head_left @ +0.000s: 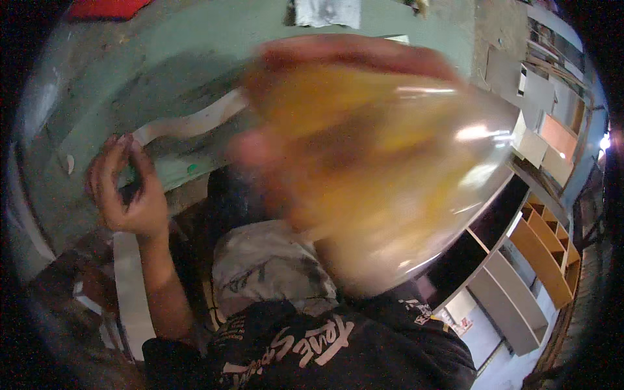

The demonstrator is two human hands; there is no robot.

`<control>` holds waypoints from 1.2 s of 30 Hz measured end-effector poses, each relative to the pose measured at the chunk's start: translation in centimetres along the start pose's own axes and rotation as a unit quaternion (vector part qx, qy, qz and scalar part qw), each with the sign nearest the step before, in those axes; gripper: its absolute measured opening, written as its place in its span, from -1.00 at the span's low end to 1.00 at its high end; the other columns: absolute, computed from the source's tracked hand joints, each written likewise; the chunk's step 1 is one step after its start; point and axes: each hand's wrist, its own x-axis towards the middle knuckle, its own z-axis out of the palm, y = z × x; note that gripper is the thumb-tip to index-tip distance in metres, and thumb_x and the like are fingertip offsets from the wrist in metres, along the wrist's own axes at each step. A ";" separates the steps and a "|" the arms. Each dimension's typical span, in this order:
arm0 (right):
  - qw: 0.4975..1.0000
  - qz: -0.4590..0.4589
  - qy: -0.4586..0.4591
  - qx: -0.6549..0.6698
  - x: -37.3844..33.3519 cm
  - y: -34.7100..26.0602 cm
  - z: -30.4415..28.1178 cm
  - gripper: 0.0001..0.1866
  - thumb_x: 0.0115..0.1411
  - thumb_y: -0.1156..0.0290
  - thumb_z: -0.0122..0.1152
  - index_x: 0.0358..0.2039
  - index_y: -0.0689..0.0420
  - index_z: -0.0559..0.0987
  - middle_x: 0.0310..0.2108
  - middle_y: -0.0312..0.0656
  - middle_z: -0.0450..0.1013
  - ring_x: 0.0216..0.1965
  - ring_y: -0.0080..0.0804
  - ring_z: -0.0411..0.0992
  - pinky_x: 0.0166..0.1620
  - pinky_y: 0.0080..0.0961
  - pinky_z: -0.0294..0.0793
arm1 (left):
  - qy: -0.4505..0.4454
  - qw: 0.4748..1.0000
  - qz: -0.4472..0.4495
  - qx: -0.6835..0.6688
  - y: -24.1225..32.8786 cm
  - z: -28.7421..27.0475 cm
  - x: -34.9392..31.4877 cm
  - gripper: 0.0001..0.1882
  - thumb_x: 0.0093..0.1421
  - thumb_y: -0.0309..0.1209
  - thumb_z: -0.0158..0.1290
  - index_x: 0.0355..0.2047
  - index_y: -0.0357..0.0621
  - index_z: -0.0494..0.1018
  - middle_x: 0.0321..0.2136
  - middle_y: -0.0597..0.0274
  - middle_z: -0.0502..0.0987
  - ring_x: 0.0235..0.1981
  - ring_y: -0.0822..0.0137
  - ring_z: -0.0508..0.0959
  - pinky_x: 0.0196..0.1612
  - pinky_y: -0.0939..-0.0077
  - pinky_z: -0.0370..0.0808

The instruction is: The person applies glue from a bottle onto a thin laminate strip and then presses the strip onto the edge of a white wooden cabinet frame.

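Note:
My left hand [133,188] is closed in a pinch on the end of a narrow white strip [195,123]. The strip curves up and to the right above the green tabletop [97,84] and passes behind a large blurred object. That object [390,143] is glossy, yellow and brown, with a reddish upper edge, and looks like a filled clear plastic bag. It fills the middle of the view, close up, and its kind cannot be made out. A pinkish smear at its left side may be my right hand [257,153], whose fingers are blurred by motion.
A silvery-grey piece [328,12] lies at the table's far side, and a red thing [107,8] at the far left. A small green bit [192,168] rests near the edge. To the right stand a grey shelf unit [500,299], a brown compartment unit [543,260] and stacked panels [513,75].

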 end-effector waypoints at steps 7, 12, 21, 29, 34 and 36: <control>0.999 -0.030 0.042 -0.004 3.3 -0.1 -1.8 -0.54 -0.03 0.46 0.20 -0.06 0.25 0.45 -0.25 0.12 0.52 -0.27 -0.04 0.56 -0.07 -0.12 0.59 | 0.037 0.994 -0.071 -0.075 0.4 -1.3 -0.1 -0.80 0.08 -0.69 0.24 -0.25 -0.28 0.59 -0.26 0.10 0.65 -0.25 0.23 0.64 -0.09 0.40 0.57; 0.947 -0.241 0.193 -0.086 12.8 0.3 -9.3 -0.57 -0.04 0.50 0.23 -0.09 0.23 0.44 -0.28 0.09 0.51 -0.32 -0.07 0.57 -0.14 -0.13 0.63 | 0.020 0.998 -0.015 -0.049 0.1 -1.4 0.4 -0.81 0.10 -0.66 0.23 -0.26 -0.22 0.59 -0.26 0.18 0.66 -0.23 0.22 0.64 -0.03 0.31 0.51; 0.959 -0.199 0.176 -0.101 6.8 -1.4 -6.3 -0.52 0.09 0.27 0.12 -0.01 0.24 0.41 -0.26 0.11 0.52 -0.24 0.01 0.54 -0.10 -0.08 0.58 | 0.001 1.000 -0.023 -0.019 1.0 -1.7 0.8 -0.82 0.11 -0.57 0.24 -0.25 -0.12 0.59 -0.23 0.22 0.65 -0.17 0.19 0.62 0.04 0.25 0.42; 0.927 -0.213 0.263 -0.164 11.4 0.5 -16.4 -0.46 0.09 0.23 0.16 0.03 0.24 0.35 -0.28 0.09 0.50 -0.35 -0.02 0.53 -0.15 -0.12 0.59 | 0.013 0.999 -0.012 -0.033 0.9 -1.8 0.8 -0.81 0.10 -0.60 0.25 -0.25 -0.15 0.59 -0.22 0.18 0.66 -0.23 0.21 0.63 -0.03 0.31 0.48; 0.959 -0.174 0.189 -0.124 10.0 -1.5 -15.9 -0.48 0.04 0.28 0.17 0.00 0.25 0.37 -0.24 0.04 0.50 -0.19 -0.05 0.53 -0.02 -0.08 0.54 | 0.005 1.000 -0.014 -0.011 1.1 -1.8 0.8 -0.79 0.08 -0.62 0.26 -0.25 -0.17 0.60 -0.22 0.15 0.65 -0.23 0.21 0.63 -0.05 0.34 0.51; 0.974 -0.161 0.135 -0.086 7.2 -0.9 -8.6 -0.45 0.08 0.21 0.21 0.04 0.21 0.36 -0.17 0.00 0.50 -0.11 -0.06 0.51 0.03 -0.11 0.52 | 0.002 0.999 -0.019 -0.037 0.9 -2.1 0.7 -0.78 0.08 -0.62 0.26 -0.24 -0.15 0.60 -0.22 0.16 0.65 -0.25 0.23 0.62 -0.06 0.36 0.49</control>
